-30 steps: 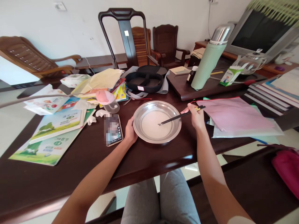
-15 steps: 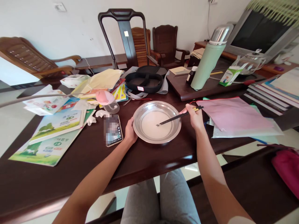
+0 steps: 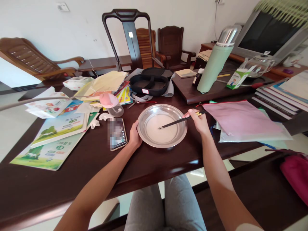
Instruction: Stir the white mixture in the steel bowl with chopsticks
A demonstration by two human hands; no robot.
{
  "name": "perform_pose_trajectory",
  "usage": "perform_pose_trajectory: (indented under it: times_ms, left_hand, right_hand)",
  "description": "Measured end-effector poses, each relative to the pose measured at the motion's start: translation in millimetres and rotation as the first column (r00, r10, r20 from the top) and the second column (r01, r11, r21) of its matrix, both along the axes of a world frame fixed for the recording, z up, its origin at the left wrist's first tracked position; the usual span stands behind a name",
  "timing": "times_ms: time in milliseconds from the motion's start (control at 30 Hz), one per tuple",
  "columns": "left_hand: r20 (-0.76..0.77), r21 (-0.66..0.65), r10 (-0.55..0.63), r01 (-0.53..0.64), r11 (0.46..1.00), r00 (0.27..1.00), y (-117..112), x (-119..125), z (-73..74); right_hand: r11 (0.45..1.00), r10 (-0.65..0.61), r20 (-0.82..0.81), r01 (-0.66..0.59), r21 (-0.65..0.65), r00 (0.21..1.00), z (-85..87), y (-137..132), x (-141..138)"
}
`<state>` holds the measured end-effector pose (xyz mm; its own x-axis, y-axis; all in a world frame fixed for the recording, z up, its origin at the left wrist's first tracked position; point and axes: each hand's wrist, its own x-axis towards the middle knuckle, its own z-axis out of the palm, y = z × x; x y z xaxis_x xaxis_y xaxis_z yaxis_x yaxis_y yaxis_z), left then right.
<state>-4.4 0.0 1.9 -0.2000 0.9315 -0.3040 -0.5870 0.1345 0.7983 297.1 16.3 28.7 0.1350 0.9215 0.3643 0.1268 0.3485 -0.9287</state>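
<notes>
A round steel pan (image 3: 178,139) sits on the dark wooden table (image 3: 149,163) in front of me, with a thin white liquid in its bottom. My left hand (image 3: 134,136) grips the pan's left rim. My right hand (image 3: 198,120) is closed on a pair of dark chopsticks (image 3: 179,121), whose tips rest in the white liquid near the pan's middle.
A phone (image 3: 116,133) lies just left of the pan. Picture books (image 3: 59,128), papers and a pink-lidded cup (image 3: 112,105) crowd the left side. A black tray (image 3: 149,84), a green flask (image 3: 215,62) and a pink folder (image 3: 238,119) stand behind and to the right.
My right hand and the chopsticks have slid a little to the left, taking the tips from the pan's right part towards its middle. My left hand has stayed on the rim.
</notes>
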Motion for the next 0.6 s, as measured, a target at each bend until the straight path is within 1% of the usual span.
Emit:
perform_pose_trajectory:
  times_ms: [33,100,200,267,333,400,467,533,600]
  left_hand:
    - [-0.002,0.004,0.001,-0.001,1.0,1.0,0.0,-0.1,0.0]
    - [-0.006,0.012,0.005,-0.005,1.0,1.0,0.0,0.1,0.3]
    - [-0.007,0.015,0.011,-0.011,1.0,1.0,-0.2,0.7,0.7]
    - [-0.009,0.014,0.01,-0.01,1.0,1.0,-0.2,0.9,0.4]
    - [-0.015,0.014,0.008,-0.008,1.0,1.0,-0.1,0.7,-0.4]
    - [-0.023,0.015,0.01,-0.01,1.0,1.0,0.2,0.2,-1.3]
    - [-0.026,0.012,0.012,-0.011,1.0,1.0,0.3,0.0,-1.7]
    - [-0.023,0.008,0.01,-0.01,1.0,1.0,0.2,0.2,-1.2]
    - [-0.015,0.0,0.007,-0.007,1.0,1.0,0.0,0.7,-0.1]
  right_hand:
    - [1.0,0.02,0.017,-0.02,0.001,1.0,0.0,-0.4,-0.8]
    - [1.0,-0.007,0.019,0.007,0.016,1.0,-0.2,0.2,-0.1]
    - [0.989,-0.138,-0.051,0.14,0.038,0.989,-1.5,3.0,4.9]
    - [0.982,-0.182,-0.091,0.186,0.038,0.979,-2.4,4.0,7.3]
    - [0.99,-0.135,-0.078,0.137,0.027,0.988,-2.5,3.1,6.5]
    - [0.999,-0.033,-0.027,0.034,0.008,0.999,-1.6,1.0,3.3]
    - [1.0,0.029,0.017,-0.029,0.0,0.999,-0.3,-0.5,0.5]
    - [1.0,0.015,0.024,-0.016,0.011,1.0,0.5,-0.1,0.3]
    - [0.997,-0.067,-0.005,0.067,0.026,0.998,0.1,2.1,2.8]
